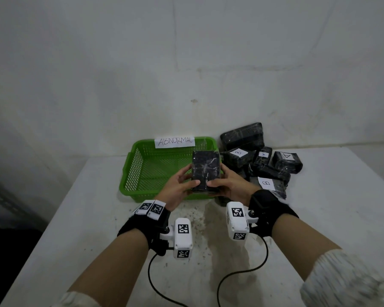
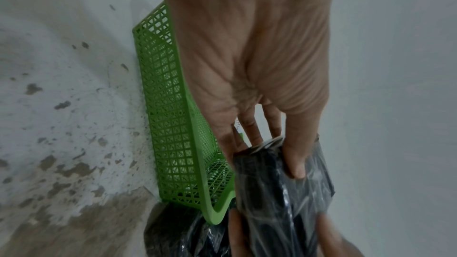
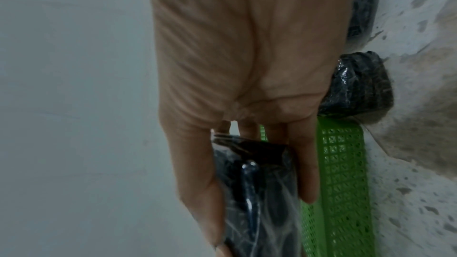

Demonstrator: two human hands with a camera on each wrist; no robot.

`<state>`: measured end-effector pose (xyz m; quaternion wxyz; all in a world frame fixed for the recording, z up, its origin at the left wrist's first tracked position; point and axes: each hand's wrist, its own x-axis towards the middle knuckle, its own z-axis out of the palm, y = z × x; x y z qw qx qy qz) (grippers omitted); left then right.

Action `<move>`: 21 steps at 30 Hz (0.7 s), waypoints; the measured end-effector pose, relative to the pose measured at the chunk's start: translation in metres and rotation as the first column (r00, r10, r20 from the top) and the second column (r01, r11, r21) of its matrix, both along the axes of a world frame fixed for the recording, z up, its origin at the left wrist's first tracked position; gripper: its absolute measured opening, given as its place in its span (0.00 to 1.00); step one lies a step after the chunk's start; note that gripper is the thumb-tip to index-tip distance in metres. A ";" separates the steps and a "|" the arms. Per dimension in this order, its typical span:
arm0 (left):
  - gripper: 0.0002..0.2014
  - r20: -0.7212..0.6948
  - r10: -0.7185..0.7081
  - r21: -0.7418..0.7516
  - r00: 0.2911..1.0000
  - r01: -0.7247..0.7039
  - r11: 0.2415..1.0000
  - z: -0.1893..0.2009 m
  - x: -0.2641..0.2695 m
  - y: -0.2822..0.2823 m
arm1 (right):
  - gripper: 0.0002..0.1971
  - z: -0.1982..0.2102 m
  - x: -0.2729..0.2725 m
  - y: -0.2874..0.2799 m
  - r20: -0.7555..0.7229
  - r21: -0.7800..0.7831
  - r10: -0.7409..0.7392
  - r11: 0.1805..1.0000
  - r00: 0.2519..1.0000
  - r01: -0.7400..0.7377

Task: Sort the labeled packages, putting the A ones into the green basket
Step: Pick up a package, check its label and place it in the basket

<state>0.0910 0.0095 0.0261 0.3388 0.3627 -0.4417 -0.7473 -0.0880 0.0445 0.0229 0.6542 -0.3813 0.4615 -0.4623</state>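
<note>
A black plastic-wrapped package (image 1: 205,171) is held above the near right part of the green basket (image 1: 142,171); no label shows on its upper face. My left hand (image 1: 180,185) grips its left side, thumb on top, and my right hand (image 1: 225,185) grips its right side. In the left wrist view the left hand's fingers (image 2: 294,153) curl round the package (image 2: 284,192) beside the basket wall (image 2: 178,124). In the right wrist view the right hand (image 3: 247,85) clasps the package (image 3: 254,192) next to the basket (image 3: 343,183).
A paper sign reading ABNORMAL (image 1: 175,141) hangs on the basket's far rim. A heap of black packages (image 1: 259,158) lies right of the basket, some labelled B (image 1: 267,183) or A (image 1: 286,155). The white table (image 1: 75,229) is stained near me. A wall stands behind.
</note>
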 end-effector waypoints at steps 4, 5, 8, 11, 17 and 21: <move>0.30 -0.043 0.012 0.043 0.999 -0.011 0.999 0.004 -0.001 0.000 | 0.39 -0.001 -0.001 -0.003 0.009 0.003 -0.003 1.000 1.000 0.003; 0.30 -0.042 0.012 0.046 0.999 -0.010 0.999 0.005 -0.002 0.000 | 0.39 -0.002 -0.002 -0.004 0.007 0.004 -0.004 1.000 1.000 0.004; 0.32 -0.019 0.016 0.032 1.000 -0.015 0.999 0.006 -0.003 0.000 | 0.38 -0.001 -0.003 -0.006 -0.002 0.013 -0.012 1.000 1.000 0.012; 0.31 -0.019 0.010 0.024 1.000 -0.010 1.000 0.006 -0.004 0.001 | 0.33 0.002 -0.003 -0.006 0.048 0.039 -0.029 0.999 0.998 0.027; 0.35 0.001 -0.022 0.014 1.000 0.022 1.000 0.003 -0.003 0.003 | 0.22 0.001 -0.003 -0.007 -0.030 0.072 -0.129 0.989 0.991 0.131; 0.37 0.173 0.041 -0.141 0.984 -0.017 0.990 0.005 -0.006 0.002 | 0.25 0.002 0.004 -0.003 -0.147 0.041 -0.144 0.988 0.979 0.151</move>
